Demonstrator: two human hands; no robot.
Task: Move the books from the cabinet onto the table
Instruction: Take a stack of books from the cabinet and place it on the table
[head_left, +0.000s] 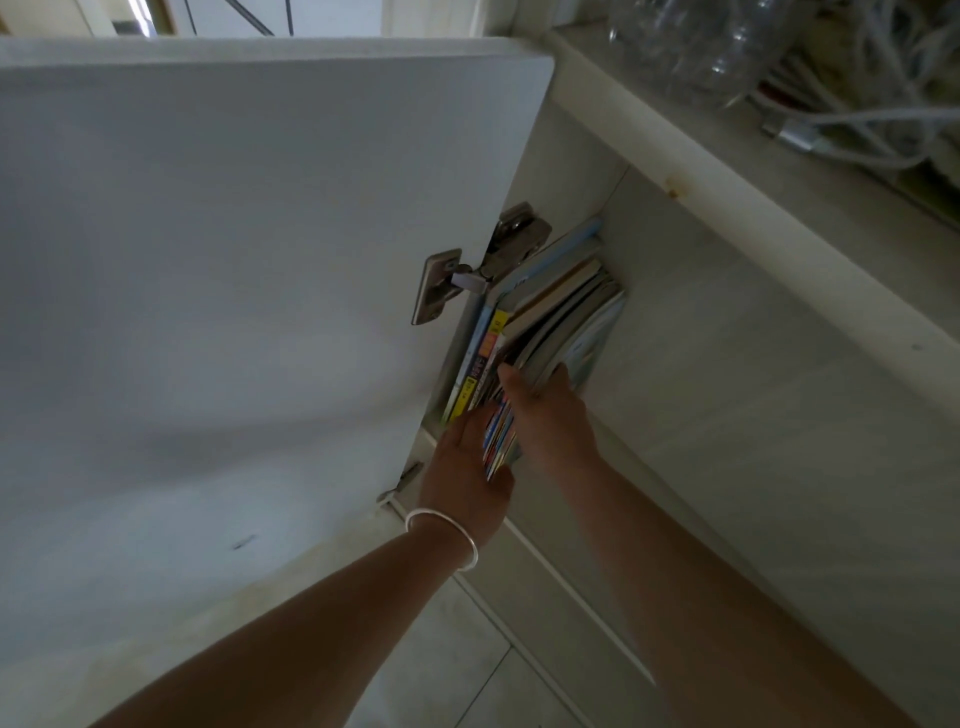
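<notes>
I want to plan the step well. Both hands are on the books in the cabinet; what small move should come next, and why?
Probably pinch the bundle and draw it outward. The left hand and right hand flank the leaning books, which are inside the cabinet, and the door is open.

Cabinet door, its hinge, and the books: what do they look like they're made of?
Cabinet door: looks like white laminated or painted board, smooth matte face; core unseen. Hinge: metal, silvery with bright glints. Books: paper, thin soft covers that bend, some printed in glossy colours; left hand and right hand clasp them.
</notes>
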